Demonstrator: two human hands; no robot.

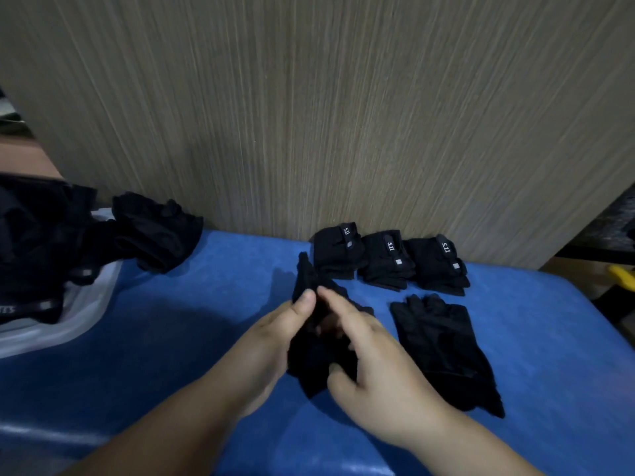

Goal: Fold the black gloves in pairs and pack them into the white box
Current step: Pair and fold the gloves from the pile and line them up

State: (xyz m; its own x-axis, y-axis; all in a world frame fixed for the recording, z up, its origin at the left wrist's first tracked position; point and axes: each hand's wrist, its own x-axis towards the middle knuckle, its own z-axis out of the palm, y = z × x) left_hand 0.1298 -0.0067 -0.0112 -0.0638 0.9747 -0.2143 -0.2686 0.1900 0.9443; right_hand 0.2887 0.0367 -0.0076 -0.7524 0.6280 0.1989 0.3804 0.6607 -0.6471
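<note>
At the middle of the blue table (171, 355), a person's left hand (275, 338) and right hand (374, 369) pinch a black glove (309, 359) with curled fingers, a second glove (443, 345) lying flat toward the table's right, three folded pairs (388, 259) lining its far edge and the white box (79, 321) at its left edge.

I find one glove (311, 359) between my left hand (275, 341) and right hand (372, 367), both gripping it over the table (171, 355). A second glove (443, 345) lies flat just right of the right hand. Beyond the hands, three folded pairs (386, 259) stand in a row against the upright panel (343, 115). Far left of the left hand, a loose heap (154, 231) lies beside the box (96, 304), which holds more gloves (34, 252).
</note>
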